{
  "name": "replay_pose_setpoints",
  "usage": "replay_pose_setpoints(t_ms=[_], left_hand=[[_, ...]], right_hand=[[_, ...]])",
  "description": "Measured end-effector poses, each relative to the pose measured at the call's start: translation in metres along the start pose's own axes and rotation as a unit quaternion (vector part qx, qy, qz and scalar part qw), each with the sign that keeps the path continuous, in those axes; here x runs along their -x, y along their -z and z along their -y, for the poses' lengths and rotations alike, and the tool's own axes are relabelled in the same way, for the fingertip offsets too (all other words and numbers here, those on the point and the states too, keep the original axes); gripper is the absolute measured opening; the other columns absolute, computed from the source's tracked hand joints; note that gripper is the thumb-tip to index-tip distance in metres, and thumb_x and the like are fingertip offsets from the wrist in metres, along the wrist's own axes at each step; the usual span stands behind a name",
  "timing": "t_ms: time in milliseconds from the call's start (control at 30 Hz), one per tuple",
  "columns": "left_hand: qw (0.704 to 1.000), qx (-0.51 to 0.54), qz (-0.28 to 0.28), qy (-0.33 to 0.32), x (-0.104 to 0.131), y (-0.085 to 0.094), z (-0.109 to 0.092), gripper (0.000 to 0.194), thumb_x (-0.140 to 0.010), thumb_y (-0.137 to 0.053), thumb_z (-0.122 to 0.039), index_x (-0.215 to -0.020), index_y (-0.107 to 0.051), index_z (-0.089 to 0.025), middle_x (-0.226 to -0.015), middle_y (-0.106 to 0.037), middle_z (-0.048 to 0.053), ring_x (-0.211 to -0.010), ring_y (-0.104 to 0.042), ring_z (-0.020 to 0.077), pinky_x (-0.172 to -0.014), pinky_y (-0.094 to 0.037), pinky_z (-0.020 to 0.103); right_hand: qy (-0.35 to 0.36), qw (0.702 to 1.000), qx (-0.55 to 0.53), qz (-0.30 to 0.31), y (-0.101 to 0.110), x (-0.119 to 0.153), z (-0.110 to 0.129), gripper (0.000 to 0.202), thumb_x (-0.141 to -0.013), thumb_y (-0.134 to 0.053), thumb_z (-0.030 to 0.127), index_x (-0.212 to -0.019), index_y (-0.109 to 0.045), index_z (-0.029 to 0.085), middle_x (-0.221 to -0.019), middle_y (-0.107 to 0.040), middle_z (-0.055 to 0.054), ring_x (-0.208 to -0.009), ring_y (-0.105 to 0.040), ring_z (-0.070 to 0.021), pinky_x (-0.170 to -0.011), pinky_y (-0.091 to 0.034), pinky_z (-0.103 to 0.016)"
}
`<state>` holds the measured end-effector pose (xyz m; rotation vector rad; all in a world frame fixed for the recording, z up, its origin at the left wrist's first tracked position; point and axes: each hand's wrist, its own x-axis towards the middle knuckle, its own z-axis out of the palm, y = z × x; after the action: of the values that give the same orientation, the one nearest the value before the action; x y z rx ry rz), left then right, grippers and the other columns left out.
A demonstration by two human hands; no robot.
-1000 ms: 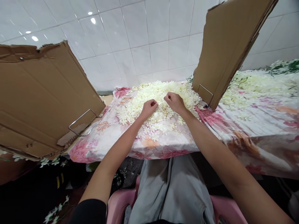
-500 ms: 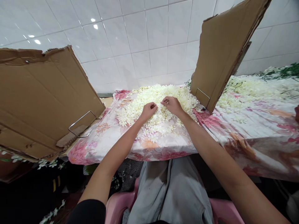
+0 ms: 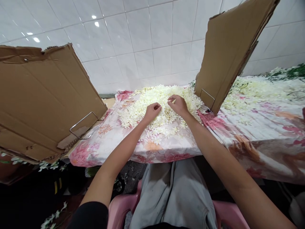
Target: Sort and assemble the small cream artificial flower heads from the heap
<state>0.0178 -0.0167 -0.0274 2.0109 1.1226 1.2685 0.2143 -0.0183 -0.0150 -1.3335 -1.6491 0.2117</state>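
A heap of small cream-white flowers (image 3: 157, 93) lies on a floral-patterned cloth (image 3: 105, 143). Over the heap's middle, my left hand (image 3: 153, 111) has thumb and fingertips pressed together; whatever they pinch is too small to make out. Just to its right, my right hand (image 3: 177, 104) is over the flowers with its index finger and thumb apart, and nothing shows between them. A small gap separates the two hands.
Cardboard panels stand at the left (image 3: 43, 101) and right (image 3: 221, 54), each with a metal wire bracket near its base. More flowers (image 3: 252, 92) lie beyond the right panel. A tiled wall (image 3: 140, 31) rises behind. A pink chair (image 3: 121, 206) is below.
My right hand has moved slightly up and right, and its thumb and index finger have parted. My left hand stays nearly in place, fingertips still together.
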Motion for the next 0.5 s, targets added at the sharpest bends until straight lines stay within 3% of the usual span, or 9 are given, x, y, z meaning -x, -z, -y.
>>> replay_pose_setpoints(t_ms=[100,233,500], left_hand=[[1.0,0.002,-0.01,-0.029,0.0,0.0,-0.001,0.025,-0.085,-0.068,-0.042,-0.078,-0.068,-0.019,-0.074,-0.067,0.003,-0.07,-0.057,0.0159,-0.07,-0.047,0.03],[0.998,0.004,-0.047,-0.039,0.001,0.003,-0.005,0.032,-0.086,-0.071,-0.049,-0.078,-0.07,-0.018,-0.082,-0.07,0.005,-0.076,-0.059,0.0168,-0.076,-0.05,0.03],[0.999,0.012,-0.035,-0.015,0.003,0.003,-0.01,0.033,-0.087,-0.074,-0.049,-0.092,-0.074,-0.017,-0.096,-0.073,0.008,-0.081,-0.061,0.017,-0.077,-0.05,0.029]], right_hand=[[0.042,0.997,-0.045,0.044,-0.008,-0.001,-0.003,0.023,-0.09,-0.064,0.037,-0.098,-0.077,0.02,-0.1,-0.076,-0.006,-0.082,-0.064,-0.0204,-0.073,-0.047,-0.031],[0.042,0.994,-0.05,0.09,-0.012,-0.001,-0.005,0.02,-0.088,-0.068,0.036,-0.092,-0.076,0.018,-0.087,-0.076,-0.005,-0.074,-0.064,-0.0188,-0.067,-0.044,-0.029],[0.057,0.992,-0.048,0.104,-0.015,-0.002,-0.002,0.02,-0.089,-0.067,0.036,-0.092,-0.076,0.018,-0.086,-0.077,-0.006,-0.072,-0.062,-0.0184,-0.064,-0.04,-0.028]])
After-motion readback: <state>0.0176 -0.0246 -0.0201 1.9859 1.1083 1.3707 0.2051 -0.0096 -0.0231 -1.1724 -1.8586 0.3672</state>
